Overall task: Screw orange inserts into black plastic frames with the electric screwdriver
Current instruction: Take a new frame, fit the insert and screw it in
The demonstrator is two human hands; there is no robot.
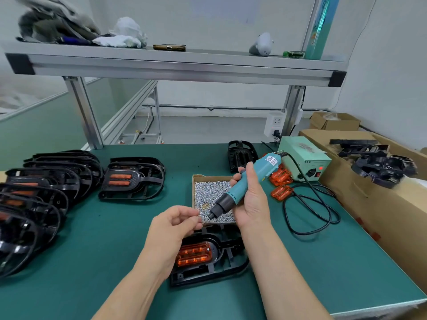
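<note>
The right hand [251, 202] is wrapped tight around the electric screwdriver [250, 181]. Its fingers curl over the blue-green body, and the black tip points down and to the left. The left hand [175, 227] pinches something tiny between thumb and finger, right beside that tip. It is too small to see well, but I think it is a screw [200, 217] from the box of screws [209, 192] just behind. Both hands hover above the black frame [221, 269], which lies flat on the green table [104, 239] close to the person, with the orange insert [194, 254] sitting in it. The step in hand looks like putting the screw on the tip. To do it well, the screw should sit straight on the tip, not crooked, and the tool should not spin until the screw is in its hole. Then the tool should stand straight up over the hole, and the left hand should press the frame so it cannot slide. The black cord [309, 204] should lie loose, away from the frame. More loose inserts [280, 181] wait on the right, and a row of frames [57, 181] lies on the left.
</note>
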